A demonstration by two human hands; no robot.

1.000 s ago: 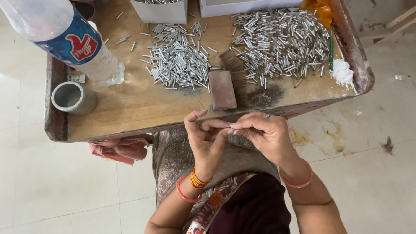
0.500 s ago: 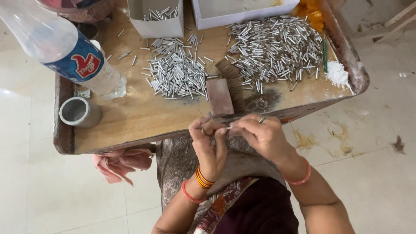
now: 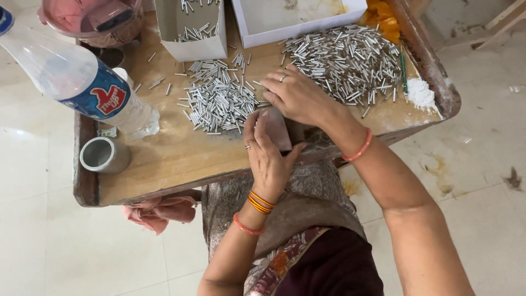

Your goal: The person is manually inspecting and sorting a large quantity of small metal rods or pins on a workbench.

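Two hands meet over a small reddish-brown rectangular block (image 3: 275, 127) on the wooden bench (image 3: 164, 164): left hand (image 3: 267, 156) fingers curl around it, right hand (image 3: 298, 98) fingers rest loosely spread just beyond. It looks stiff, light; best gripped by its long sides.

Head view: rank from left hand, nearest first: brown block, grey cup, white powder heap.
From the left hand:
1. Brown block, under its fingers at the tray's front.
2. Grey cup, at the tray's left front corner.
3. White powder heap, by the right rim.
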